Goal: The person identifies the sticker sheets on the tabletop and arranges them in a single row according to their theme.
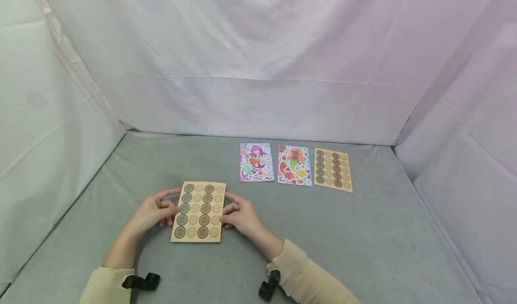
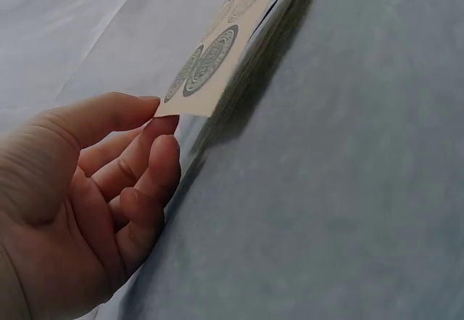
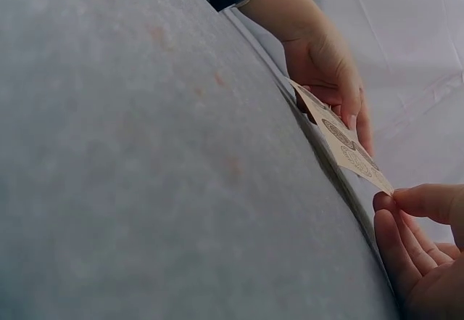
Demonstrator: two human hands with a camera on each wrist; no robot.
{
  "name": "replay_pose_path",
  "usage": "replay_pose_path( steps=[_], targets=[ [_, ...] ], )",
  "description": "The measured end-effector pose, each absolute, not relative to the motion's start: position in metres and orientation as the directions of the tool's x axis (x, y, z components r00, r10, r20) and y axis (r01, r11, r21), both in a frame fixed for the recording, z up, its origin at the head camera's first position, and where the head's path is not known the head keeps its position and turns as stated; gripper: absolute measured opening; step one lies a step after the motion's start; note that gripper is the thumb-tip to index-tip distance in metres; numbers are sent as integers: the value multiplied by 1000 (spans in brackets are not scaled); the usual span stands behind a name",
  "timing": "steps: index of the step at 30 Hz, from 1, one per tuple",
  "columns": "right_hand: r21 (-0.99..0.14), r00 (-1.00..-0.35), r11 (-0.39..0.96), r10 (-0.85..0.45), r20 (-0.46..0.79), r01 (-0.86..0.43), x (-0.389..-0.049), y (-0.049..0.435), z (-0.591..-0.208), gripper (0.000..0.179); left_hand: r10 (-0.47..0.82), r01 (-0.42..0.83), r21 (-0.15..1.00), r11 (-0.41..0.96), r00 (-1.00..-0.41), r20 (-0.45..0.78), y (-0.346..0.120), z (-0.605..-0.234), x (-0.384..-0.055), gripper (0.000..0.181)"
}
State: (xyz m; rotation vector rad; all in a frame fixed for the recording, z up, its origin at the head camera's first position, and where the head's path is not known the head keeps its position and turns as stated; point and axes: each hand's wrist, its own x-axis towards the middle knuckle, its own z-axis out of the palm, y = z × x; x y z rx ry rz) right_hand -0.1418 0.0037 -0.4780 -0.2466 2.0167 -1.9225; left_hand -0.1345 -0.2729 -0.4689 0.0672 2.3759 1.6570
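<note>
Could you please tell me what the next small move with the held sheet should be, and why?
I would probably ease the beige sheet gently down flat onto the grey tabletop: the left hand and right hand hold its opposite sides, and in the left wrist view it seems slightly raised, with a shadow beneath.

The head view cuts off the tabletop's (image 1: 379, 241) near edge and both sleeves (image 1: 311, 277); lettering on the held sheet (image 1: 199, 212) is too small to read.

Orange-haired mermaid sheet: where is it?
In the head view, the mermaid sheet lies right of centre, between the purple-haired sheet and a tan sheet.
</note>
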Motion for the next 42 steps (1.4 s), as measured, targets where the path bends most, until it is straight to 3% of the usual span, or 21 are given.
replay_pose_path(
  steps=[42],
  targets=[
    [-977,-917,192,-363,-163,98,-143,-19,-480,73,141,-134,885,446,-966,-218,-282,-469,-135,58]
  ],
)
